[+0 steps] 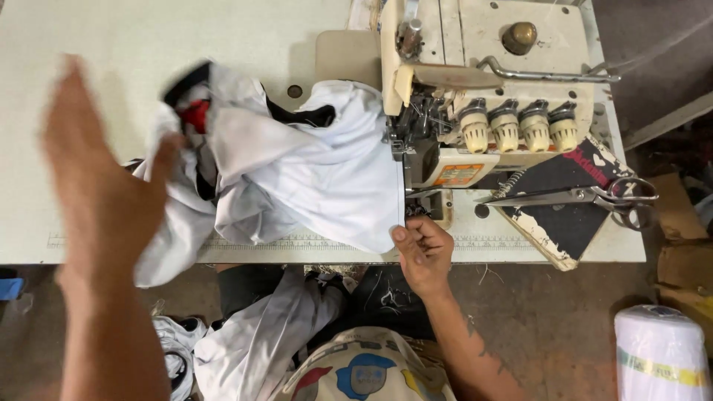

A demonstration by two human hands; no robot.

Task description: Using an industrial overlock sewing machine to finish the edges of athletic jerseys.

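Illumination is even and moderately bright across the bench (pixel 111 44), with no hard glare. The white fabric (pixel 319 178) reads bright yet keeps its fold shading. Soft shadows fall beneath the sewing machine (pixel 490 89) head. The floor below is dimmer. The left hand (pixel 96 178) shows strong motion blur; the right hand (pixel 423 252) is sharp. Wide-angle bending appears along the bench edge.

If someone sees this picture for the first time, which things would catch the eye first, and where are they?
First comes the crumpled white fabric garment, heaped on the pale green table at the centre, its edge pinched by the right hand just in front of the cream-coloured sewing machine. The blurred left hand is open at the left, touching the cloth. Long metal scissors lie on a black board at the right.
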